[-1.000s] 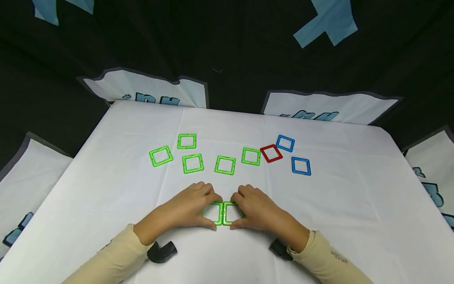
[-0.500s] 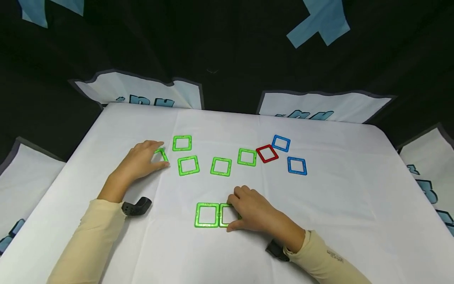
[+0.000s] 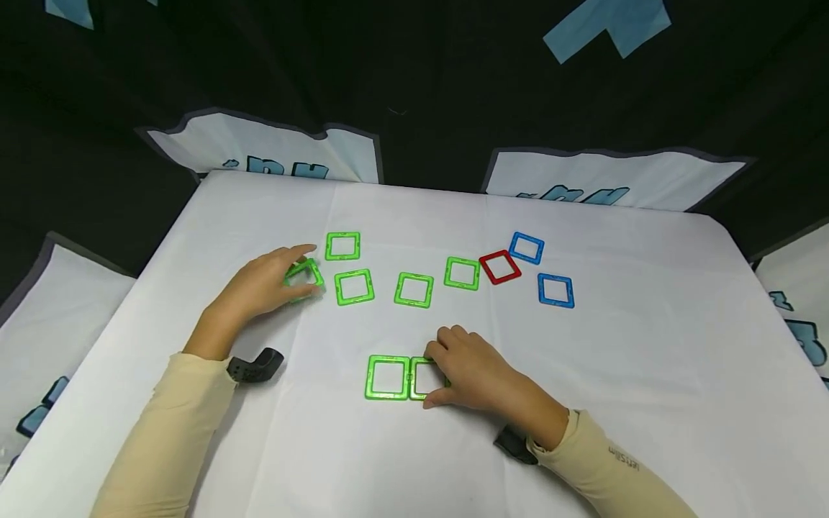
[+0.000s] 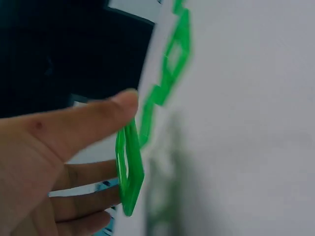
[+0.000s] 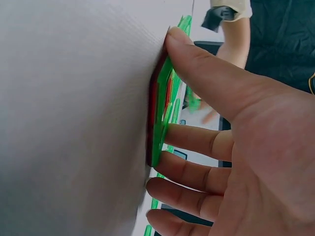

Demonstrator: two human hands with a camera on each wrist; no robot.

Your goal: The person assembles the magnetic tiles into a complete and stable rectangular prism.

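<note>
Left hand [image 3: 259,282]: pinching green plastic square frame [image 4: 133,182], far left, apparently for pickup, probably needing steady lift next; right hand [image 3: 476,370]: gripping matching near frame [image 3: 414,379].

Black backdrop [image 3: 440,79] (with blue patches [image 3: 612,13])

The counter [image 3: 635,338] is coloured white, the frames [image 3: 388,358] green, red or blue. The black backdrop [image 3: 440,93] is marked with pale blue shapes [image 3: 637,29]; the beige right sleeve [image 3: 602,478] is printed with dark lettering [image 3: 624,458].

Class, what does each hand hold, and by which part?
Left hand: a green square, by its edges. Right hand: another green square, by near and far edges.
</note>
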